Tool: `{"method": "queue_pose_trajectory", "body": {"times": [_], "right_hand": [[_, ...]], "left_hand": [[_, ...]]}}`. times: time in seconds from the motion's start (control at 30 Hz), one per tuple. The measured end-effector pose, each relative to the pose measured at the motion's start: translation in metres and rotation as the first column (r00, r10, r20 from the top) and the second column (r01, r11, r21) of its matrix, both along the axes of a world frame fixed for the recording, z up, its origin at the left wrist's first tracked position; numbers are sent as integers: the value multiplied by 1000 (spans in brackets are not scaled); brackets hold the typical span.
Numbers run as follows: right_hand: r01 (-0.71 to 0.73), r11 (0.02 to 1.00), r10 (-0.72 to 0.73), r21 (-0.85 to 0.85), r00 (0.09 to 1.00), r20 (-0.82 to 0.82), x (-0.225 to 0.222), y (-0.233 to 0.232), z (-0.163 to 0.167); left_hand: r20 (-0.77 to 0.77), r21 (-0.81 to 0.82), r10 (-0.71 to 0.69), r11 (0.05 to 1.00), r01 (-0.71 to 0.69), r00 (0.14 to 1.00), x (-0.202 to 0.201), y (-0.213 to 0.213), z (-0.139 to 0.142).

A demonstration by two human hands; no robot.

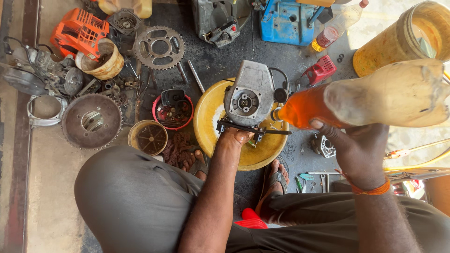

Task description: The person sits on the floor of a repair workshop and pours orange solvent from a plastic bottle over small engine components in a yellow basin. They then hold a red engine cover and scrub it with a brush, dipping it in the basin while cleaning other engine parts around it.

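Two hands are at work here, and we see each one closed on something. Our left hand grips the near edge of a small grey engine casing, holding it upright over a yellow basin on the floor. Our right hand is clenched under a worn plastic bottle of orange liquid, thumb pressing its near side.

The bottle lies almost level, its long axis running left to right, with the neck pointing left. Its mouth sits just beside the right flank of the casing, close to a black round fitting there; we cannot tell whether they touch. So the casing lies directly left of the bottle's mouth, and the left hand is the nearer one to the casing, directly below it on the near side.

The surface is a dark, oil-stained floor. Our sandalled feet rest on either side of the basin's near rim. On the left lie a large toothed sprocket, a rusty toothed disc, a red bowl of small parts and an orange engine cover. On the far side stand a blue machine housing and a clear bottle; a big yellowish tub stands far right.
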State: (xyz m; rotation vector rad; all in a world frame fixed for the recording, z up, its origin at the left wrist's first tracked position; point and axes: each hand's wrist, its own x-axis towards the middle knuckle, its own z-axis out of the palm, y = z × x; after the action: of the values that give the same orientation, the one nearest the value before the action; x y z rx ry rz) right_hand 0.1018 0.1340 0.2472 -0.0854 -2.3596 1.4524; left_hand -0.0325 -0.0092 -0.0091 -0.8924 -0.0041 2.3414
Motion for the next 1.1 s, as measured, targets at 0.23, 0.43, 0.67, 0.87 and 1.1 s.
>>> {"method": "queue_pose_trajectory", "body": {"times": [0.23,0.43,0.67,0.87,1.1], "right_hand": [[56,871,-65,-489,998,-3,-10,18,-9],[265,734,-241,-626,962,124,-18,41,-16],[197,838,-272,-509,959,-76,-13,36,-2],[149,922,-234,-356,949,-209,-10,26,5],[167,981,-185,-96,955,-234,-3,28,9]], "left_hand": [[-59,43,6,999,-3,998,5,-10,23],[-103,146,29,989,-14,994,1,-11,38],[-232,299,77,954,-4,970,2,-16,56],[-422,35,-46,997,67,906,11,-18,39],[-551,-449,-306,893,32,776,8,-17,26]]}}
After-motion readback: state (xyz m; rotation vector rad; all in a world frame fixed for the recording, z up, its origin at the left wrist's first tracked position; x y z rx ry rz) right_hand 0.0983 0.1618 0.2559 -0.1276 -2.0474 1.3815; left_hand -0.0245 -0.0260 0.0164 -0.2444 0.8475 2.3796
